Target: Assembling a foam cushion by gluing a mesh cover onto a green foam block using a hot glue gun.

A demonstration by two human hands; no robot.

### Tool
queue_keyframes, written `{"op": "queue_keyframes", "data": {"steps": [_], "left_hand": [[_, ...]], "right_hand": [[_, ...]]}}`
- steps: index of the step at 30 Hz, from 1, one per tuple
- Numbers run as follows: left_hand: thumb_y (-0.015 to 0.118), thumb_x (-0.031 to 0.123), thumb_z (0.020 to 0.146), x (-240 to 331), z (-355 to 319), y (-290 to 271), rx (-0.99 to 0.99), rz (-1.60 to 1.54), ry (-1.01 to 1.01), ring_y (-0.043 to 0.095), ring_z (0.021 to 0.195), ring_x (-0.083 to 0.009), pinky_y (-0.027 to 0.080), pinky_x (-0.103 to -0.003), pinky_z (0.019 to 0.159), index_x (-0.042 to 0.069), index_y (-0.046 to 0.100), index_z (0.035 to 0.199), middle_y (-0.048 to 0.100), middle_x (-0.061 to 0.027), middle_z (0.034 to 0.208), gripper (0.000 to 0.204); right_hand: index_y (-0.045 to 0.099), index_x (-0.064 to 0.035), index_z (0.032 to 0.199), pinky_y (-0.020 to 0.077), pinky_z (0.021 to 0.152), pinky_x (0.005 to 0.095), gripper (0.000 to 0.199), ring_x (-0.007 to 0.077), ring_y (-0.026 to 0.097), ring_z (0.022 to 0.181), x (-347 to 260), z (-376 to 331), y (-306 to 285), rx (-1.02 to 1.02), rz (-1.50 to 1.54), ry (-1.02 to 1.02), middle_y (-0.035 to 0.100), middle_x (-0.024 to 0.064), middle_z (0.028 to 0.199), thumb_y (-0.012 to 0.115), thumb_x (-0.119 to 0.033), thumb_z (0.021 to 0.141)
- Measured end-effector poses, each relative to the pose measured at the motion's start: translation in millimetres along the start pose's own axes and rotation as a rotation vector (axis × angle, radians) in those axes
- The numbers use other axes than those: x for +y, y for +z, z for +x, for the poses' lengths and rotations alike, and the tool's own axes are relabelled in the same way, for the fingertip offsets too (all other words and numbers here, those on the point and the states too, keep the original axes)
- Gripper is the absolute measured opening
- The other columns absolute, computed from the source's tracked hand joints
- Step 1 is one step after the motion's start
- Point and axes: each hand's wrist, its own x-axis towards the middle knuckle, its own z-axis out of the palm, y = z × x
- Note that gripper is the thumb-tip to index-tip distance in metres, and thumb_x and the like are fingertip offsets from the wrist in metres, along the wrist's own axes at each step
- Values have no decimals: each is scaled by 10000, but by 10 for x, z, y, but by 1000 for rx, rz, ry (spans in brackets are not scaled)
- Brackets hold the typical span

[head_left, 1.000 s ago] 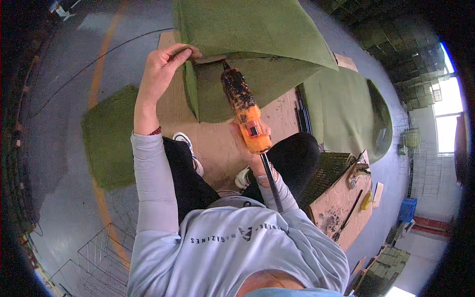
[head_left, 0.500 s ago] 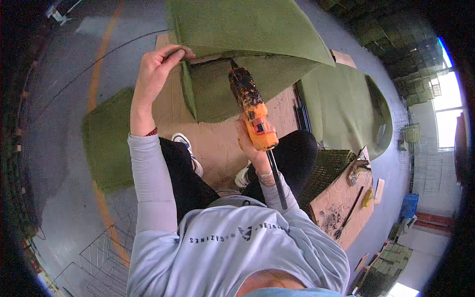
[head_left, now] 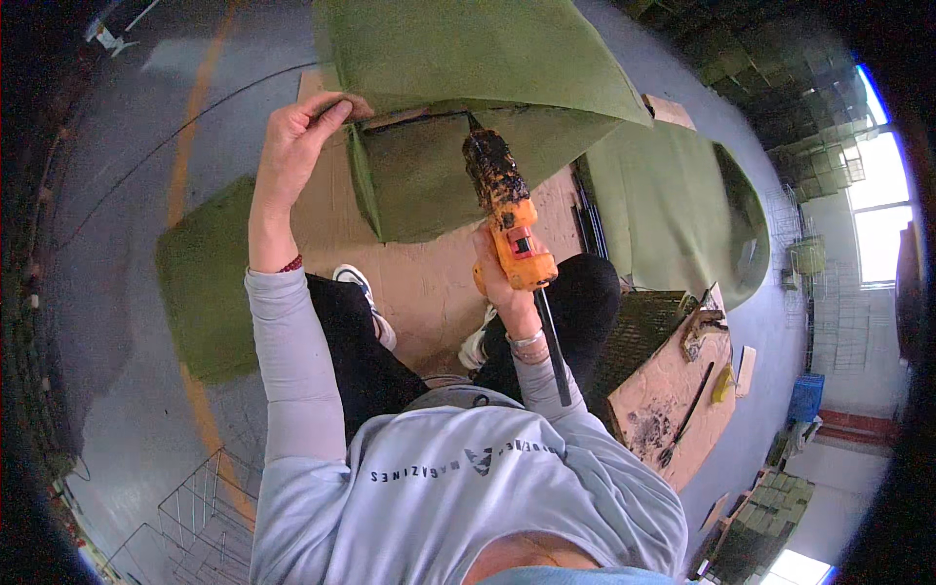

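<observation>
My left grip pinches the green fabric above the cardboard, while my right grip holds the orange glue gun, whose nozzle, so near the fabric, may smear it if my pinch slips.

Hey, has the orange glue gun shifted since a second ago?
Yes: judged against the black rods, the glue gun has moved right, toward them.

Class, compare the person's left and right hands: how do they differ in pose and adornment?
The left hand pinches at the edge of a green sheet, while the right hand wraps around an orange glue gun. The left wears a red beaded bracelet; the right, a pale band. Both are bare, below light grey sleeves.
</observation>
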Motion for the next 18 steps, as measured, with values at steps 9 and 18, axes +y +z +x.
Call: {"op": "queue_keyframes", "data": {"steps": [9,18], "left_hand": [[532,128,880,-23,6,-19,-6,45,21,595,827,-87,445,-220,775,-6,666,919,667,-29,868,193],[528,130,881,15,10,-8,6,57,-7,599,826,-94,444,-230,779,-15,662,922,669,-43,869,202]], "right_hand": [[605,-74,794,445,527,290,128,152,571,584,-24,58,-16,60,-82,-1,592,23,659,664,-187,792],[610,-42,839,454,578,265,134,113,569,641,221,-30,-43,65,-59,77,604,19,728,660,-162,807]]}}
